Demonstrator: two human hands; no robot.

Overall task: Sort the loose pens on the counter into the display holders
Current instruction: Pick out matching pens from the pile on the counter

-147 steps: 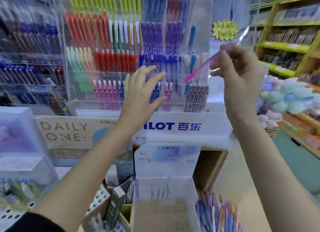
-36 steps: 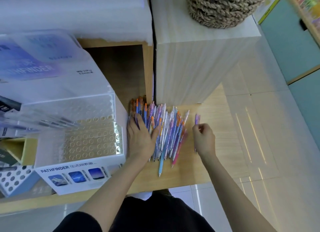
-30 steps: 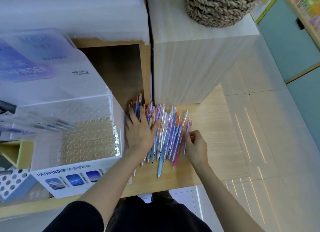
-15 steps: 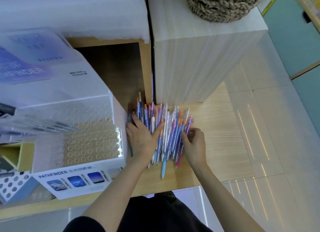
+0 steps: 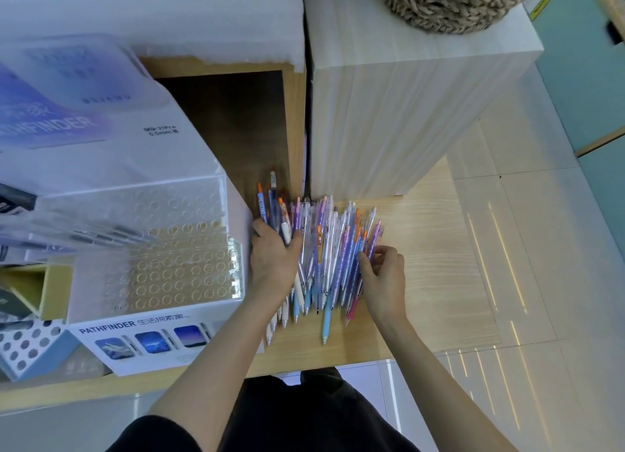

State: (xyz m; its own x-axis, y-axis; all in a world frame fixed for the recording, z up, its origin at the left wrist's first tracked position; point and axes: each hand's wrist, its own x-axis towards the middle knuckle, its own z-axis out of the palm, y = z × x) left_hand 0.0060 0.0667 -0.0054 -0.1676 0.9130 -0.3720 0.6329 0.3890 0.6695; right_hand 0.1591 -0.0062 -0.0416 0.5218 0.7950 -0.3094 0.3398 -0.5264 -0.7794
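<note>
A pile of loose pens (image 5: 329, 259), purple, blue, white and orange-tipped, lies on the wooden counter (image 5: 436, 269). My left hand (image 5: 272, 265) is on the pile's left side, thumb and fingers curled round a few pens there. At the pile's right edge my right hand (image 5: 387, 277) has bent fingertips pinching the outermost purple pens. Left of the pile stands a clear display holder (image 5: 169, 269) full of round holes, most of them bare, set in a white PATHFINDER box (image 5: 135, 326). A few dark pens lean in its far left part.
A tall white block (image 5: 406, 120) with a woven basket (image 5: 449, 5) on top stands right behind the pile. A dark wooden cubby (image 5: 236, 123) opens behind the holder. A blue-and-white holder with holes (image 5: 27, 348) sits at the lower left. Tiled floor lies to the right.
I turned from the wall display down to the counter. Over the last second my right hand moved left against the pile's right edge, and my left hand's fingers curled round pens.
</note>
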